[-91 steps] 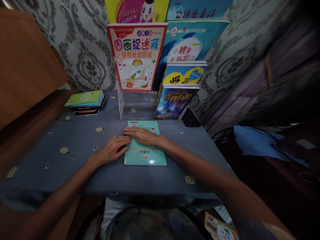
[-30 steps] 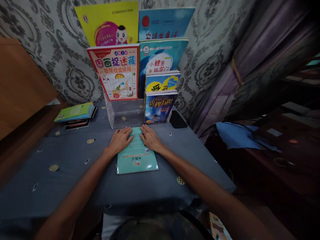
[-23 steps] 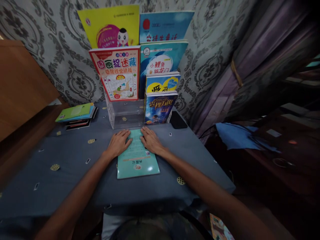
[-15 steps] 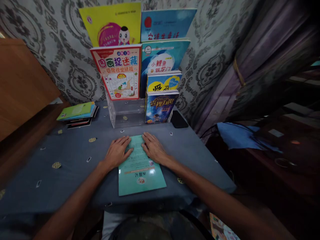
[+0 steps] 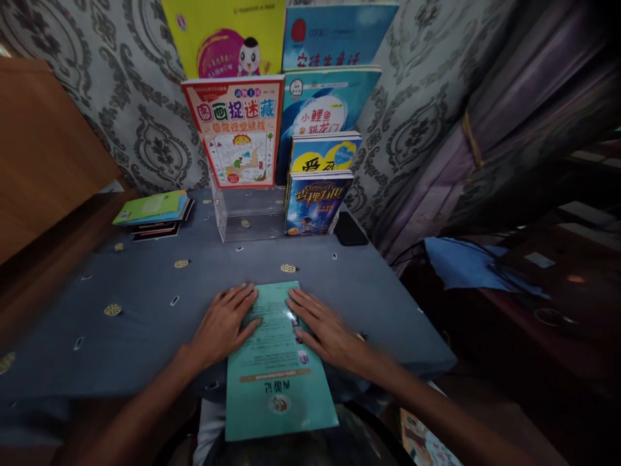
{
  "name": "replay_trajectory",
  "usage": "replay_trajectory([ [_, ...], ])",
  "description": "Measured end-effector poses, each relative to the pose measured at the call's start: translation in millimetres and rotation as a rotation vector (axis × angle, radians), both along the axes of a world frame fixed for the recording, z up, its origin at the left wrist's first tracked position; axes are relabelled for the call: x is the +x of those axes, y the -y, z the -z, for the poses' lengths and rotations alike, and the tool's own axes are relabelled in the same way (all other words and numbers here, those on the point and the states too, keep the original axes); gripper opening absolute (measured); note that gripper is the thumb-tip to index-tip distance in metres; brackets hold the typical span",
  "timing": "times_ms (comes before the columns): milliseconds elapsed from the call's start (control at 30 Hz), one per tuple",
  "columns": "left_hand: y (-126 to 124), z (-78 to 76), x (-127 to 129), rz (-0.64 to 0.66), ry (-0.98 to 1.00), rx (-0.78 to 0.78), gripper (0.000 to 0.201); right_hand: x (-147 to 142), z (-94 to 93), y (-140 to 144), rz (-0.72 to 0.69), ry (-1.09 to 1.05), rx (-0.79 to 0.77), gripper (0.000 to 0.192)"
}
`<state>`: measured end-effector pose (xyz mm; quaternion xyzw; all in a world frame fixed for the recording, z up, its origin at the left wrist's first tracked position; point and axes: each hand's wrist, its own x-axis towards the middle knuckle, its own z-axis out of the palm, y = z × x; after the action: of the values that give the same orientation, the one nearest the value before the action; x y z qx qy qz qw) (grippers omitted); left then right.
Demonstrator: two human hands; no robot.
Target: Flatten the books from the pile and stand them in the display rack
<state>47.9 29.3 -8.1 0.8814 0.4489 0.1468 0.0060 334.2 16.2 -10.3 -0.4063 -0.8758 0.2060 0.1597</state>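
A green paperback book (image 5: 279, 369) lies with its printed text upside down to me, its near end jutting past the front edge of the table. My left hand (image 5: 228, 327) rests palm down on the book's left upper edge, fingers stretched out and thumb on the cover. On the opposite edge, my right hand (image 5: 325, 333) lies flat too, its fingers extended over the cover. Neither hand is wrapped around the book. Beyond both hands stands a clear acrylic book stand (image 5: 250, 223).
The stand bears several upright books, including a picture book (image 5: 237, 133) and a blue book (image 5: 317, 204). A black phone (image 5: 350, 229) lies to its right. At the left is a stack of books (image 5: 152, 210). The tablecloth (image 5: 145, 336) is blue-grey; a curtain (image 5: 427, 175) hangs right.
Both hands have drawn the green book toward me, so its near end now passes the table's edge. The camera view has also shifted slightly.
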Motion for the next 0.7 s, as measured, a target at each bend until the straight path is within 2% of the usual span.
replay_trajectory([
  [100, -0.4, -0.5, -0.4, 0.0, 0.0, -0.018, 0.057, 23.5, -10.2, 17.2, -0.09, -0.015, -0.041, 0.057],
  [233, -1.6, -3.3, -0.6, 0.005, -0.012, -0.033, 0.058, 48.5, -20.3, 37.1, -0.196, 0.004, 0.012, 0.075],
  [333, -0.8, -5.5, -0.3, -0.014, -0.021, -0.055, 0.058, 53.5, -21.9, 46.8, -0.253, 0.089, 0.031, 0.086],
  [467, -0.2, -6.6, 0.3, -0.026, -0.018, -0.079, 0.057, 44.1, -8.8, 52.2, -0.252, 0.175, 0.113, 0.09],
  [600, -0.1, -6.9, 0.5, -0.033, -0.012, -0.104, 0.058, 34.1, 11.3, 53.6, -0.193, 0.156, 0.279, 0.08],
  [700, -0.5, -8.5, -0.8, -0.033, 0.008, -0.13, 0.057, 32.3, 12.5, 52.1, -0.197, 0.119, 0.373, 0.067],
])
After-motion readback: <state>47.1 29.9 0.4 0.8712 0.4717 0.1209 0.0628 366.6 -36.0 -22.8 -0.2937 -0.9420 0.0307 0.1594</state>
